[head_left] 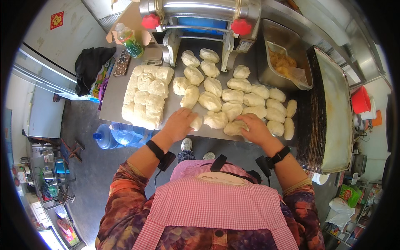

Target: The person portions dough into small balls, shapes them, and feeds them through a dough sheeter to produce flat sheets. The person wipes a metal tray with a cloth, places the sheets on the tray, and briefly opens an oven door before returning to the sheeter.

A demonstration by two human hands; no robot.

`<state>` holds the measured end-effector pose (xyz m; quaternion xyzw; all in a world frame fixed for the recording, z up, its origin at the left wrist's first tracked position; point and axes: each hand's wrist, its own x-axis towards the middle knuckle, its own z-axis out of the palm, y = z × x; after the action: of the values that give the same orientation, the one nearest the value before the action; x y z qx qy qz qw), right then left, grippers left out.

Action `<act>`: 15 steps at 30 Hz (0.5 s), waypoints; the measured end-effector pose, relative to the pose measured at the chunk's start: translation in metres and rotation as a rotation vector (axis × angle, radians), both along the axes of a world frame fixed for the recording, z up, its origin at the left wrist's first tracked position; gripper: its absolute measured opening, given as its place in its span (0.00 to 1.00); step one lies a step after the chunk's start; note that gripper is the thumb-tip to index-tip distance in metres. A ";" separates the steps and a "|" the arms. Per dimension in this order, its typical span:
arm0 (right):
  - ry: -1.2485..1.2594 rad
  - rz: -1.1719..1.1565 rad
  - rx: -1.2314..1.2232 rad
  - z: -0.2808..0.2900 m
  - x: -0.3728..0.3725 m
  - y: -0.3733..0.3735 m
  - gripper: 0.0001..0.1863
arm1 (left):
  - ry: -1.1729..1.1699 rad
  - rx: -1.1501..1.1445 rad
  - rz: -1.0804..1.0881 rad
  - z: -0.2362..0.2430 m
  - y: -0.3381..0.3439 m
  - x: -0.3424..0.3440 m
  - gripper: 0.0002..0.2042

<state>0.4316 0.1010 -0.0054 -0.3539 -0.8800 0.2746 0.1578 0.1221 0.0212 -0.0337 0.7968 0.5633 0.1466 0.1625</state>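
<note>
Currently, at near table (pixel 109 100) edge, one dough piece (pixel 196 123) is half-covered by left hand (pixel 179 124) (grip unclear), second piece (pixel 233 128) pinched by right hand (pixel 256 129), hands apart.

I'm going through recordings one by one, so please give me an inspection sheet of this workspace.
Surface: grey table, dough spread across it.
Job's things: separate dough pieces mid-table; packed dough block at left.
Clutter: green-labelled bottle, patterned phone-like item and scale-like device, far left.
Hands: left hand touches one piece; right hand has thumb and fingers at another; grip unclear.
Cables: thin black cables near both wrists.
Surroundings: roller machine at far side; metal bin and stacked trays, right; blue water bottles, lower left.
</note>
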 end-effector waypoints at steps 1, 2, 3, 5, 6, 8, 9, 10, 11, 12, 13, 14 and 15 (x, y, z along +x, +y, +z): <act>0.009 0.037 -0.007 0.001 -0.005 -0.002 0.21 | -0.010 -0.013 0.049 -0.003 0.000 0.001 0.25; 0.019 0.079 -0.004 0.001 -0.012 -0.002 0.21 | -0.048 -0.008 0.154 -0.007 0.001 0.005 0.24; 0.066 0.107 0.010 0.001 -0.020 -0.001 0.21 | -0.090 0.009 0.259 -0.011 0.004 0.010 0.23; 0.049 0.160 0.103 -0.003 -0.040 0.001 0.21 | -0.130 0.036 0.350 -0.017 0.007 0.017 0.22; 0.059 0.183 0.152 -0.005 -0.050 0.000 0.20 | -0.129 0.046 0.340 -0.019 0.008 0.020 0.22; -0.047 0.208 0.216 -0.012 -0.068 0.000 0.21 | -0.128 0.064 0.330 -0.021 0.008 0.021 0.21; -0.101 0.244 0.238 -0.014 -0.073 0.001 0.21 | -0.128 0.072 0.328 -0.022 0.007 0.020 0.21; -0.150 0.255 0.228 -0.017 -0.075 0.002 0.21 | -0.131 0.101 0.314 -0.022 0.006 0.019 0.21; -0.202 0.292 0.205 -0.019 -0.076 0.004 0.21 | -0.149 0.091 0.322 -0.022 0.004 0.018 0.21; -0.226 0.323 0.190 -0.021 -0.076 0.005 0.22 | -0.170 0.101 0.319 -0.023 0.003 0.017 0.21; -0.247 0.336 0.189 -0.023 -0.076 0.005 0.21 | -0.194 0.118 0.320 -0.023 0.001 0.016 0.22; -0.240 0.348 0.194 -0.024 -0.075 0.006 0.19 | -0.197 0.122 0.321 -0.024 0.000 0.017 0.22; -0.303 0.336 0.172 -0.025 -0.076 0.007 0.18 | -0.204 0.134 0.328 -0.025 0.000 0.017 0.22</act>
<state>0.3560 0.1078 -0.0309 -0.2251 -0.9603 0.1649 0.0057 0.1396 0.0213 -0.0586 0.6844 0.6550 0.2882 0.1394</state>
